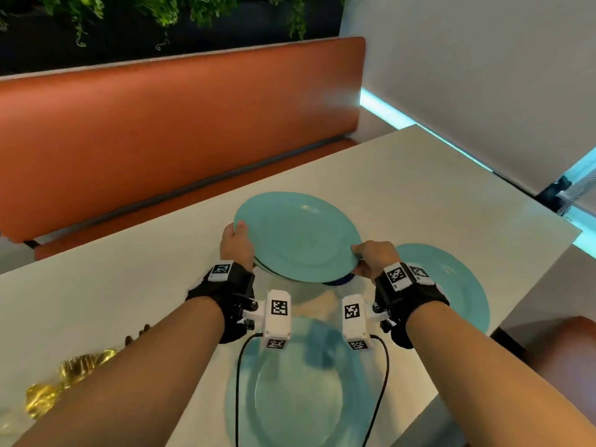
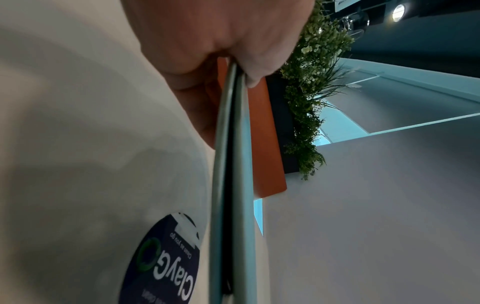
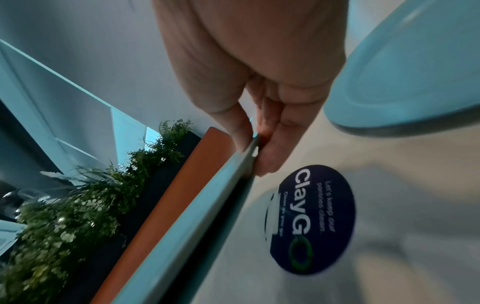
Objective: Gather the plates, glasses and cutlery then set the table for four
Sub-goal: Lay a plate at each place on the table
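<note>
Two stacked teal plates point(image 1: 296, 237) hang level a little above the pale table point(image 1: 419, 175). My left hand point(image 1: 240, 237) grips the stack's left rim, thumb on top and fingers underneath. My right hand point(image 1: 359, 259) pinches the right rim the same way. In the left wrist view both plate rims point(image 2: 241, 185) show edge-on, with a dark gap between them, under my left hand point(image 2: 228, 59). In the right wrist view my right hand point(image 3: 257, 144) clamps the stack's edge point(image 3: 194, 205). A third teal plate point(image 1: 451, 285) point(image 3: 415, 72) lies on the table at the right. A fourth plate point(image 1: 296, 398) lies nearest me.
Gold cutlery point(image 1: 64, 382) lies in a heap at the near left, partly behind my left forearm. A round dark-blue sticker point(image 3: 311, 218) point(image 2: 166, 263) marks the tabletop under the held stack. An orange bench point(image 1: 161, 140) runs along the far side. Something blue and blurred point(image 1: 322, 346) sits on the nearest plate.
</note>
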`<state>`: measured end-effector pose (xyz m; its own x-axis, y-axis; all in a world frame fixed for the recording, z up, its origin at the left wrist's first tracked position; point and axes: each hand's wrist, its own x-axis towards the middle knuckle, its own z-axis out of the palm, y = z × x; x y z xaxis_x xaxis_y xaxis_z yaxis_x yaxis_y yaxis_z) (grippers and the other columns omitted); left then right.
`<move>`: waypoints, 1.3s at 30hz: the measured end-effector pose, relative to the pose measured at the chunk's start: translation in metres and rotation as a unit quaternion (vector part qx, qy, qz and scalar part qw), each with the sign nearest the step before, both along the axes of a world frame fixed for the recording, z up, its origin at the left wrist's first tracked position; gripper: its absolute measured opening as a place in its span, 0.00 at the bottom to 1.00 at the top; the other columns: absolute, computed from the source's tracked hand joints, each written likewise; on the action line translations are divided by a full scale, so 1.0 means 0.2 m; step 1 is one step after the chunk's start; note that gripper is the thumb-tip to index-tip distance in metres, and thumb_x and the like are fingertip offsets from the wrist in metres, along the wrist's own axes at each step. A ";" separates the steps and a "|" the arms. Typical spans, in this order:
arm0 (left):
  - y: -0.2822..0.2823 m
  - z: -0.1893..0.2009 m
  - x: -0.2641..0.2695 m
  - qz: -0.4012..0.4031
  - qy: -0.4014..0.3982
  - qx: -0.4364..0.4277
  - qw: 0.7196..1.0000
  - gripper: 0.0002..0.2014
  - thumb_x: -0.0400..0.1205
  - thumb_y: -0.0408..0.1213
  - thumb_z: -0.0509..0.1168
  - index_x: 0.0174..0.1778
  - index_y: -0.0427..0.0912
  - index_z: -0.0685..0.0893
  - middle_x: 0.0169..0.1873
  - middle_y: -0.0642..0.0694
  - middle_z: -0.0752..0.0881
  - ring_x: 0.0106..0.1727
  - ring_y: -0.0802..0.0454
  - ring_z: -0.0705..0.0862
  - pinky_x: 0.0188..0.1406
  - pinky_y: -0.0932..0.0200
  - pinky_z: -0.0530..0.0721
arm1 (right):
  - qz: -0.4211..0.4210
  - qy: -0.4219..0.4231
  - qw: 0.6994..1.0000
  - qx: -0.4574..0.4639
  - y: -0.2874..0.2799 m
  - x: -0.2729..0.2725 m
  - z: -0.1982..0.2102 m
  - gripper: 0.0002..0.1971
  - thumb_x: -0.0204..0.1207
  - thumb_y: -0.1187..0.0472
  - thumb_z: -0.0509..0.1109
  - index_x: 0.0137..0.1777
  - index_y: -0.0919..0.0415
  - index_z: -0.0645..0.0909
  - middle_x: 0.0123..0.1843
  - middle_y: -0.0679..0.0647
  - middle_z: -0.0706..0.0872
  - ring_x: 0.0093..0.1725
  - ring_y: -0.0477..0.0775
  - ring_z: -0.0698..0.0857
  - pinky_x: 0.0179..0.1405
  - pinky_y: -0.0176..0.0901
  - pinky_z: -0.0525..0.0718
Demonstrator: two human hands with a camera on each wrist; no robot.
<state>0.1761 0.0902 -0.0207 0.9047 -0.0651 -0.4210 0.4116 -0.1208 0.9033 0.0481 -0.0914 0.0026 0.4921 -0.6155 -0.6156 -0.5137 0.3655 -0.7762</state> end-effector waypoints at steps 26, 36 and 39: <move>0.11 -0.06 0.39 0.165 0.062 0.037 0.984 0.20 0.88 0.44 0.47 0.75 0.44 0.68 0.68 0.40 0.77 0.67 0.38 0.79 0.63 0.42 0.82 | -0.133 -0.051 0.988 0.058 -0.52 0.35 -0.28 0.22 0.85 0.67 0.51 0.79 0.66 0.61 0.79 0.62 0.67 0.74 0.61 0.74 0.59 0.51 0.81; 0.14 -0.08 0.41 0.168 0.066 0.035 0.983 0.20 0.88 0.47 0.48 0.73 0.44 0.69 0.67 0.38 0.79 0.65 0.37 0.81 0.60 0.40 0.84 | -0.108 -0.073 0.987 0.094 -0.45 0.49 -0.39 0.22 0.82 0.67 0.61 0.76 0.68 0.66 0.76 0.64 0.72 0.59 0.57 0.80 0.58 0.47 0.84; 0.14 -0.08 0.42 0.172 0.066 0.025 0.982 0.19 0.88 0.46 0.48 0.72 0.44 0.70 0.66 0.38 0.80 0.64 0.37 0.81 0.60 0.40 0.84 | -0.100 -0.076 0.988 0.090 -0.45 0.52 -0.41 0.23 0.81 0.68 0.63 0.76 0.69 0.67 0.75 0.64 0.73 0.66 0.60 0.80 0.58 0.46 0.84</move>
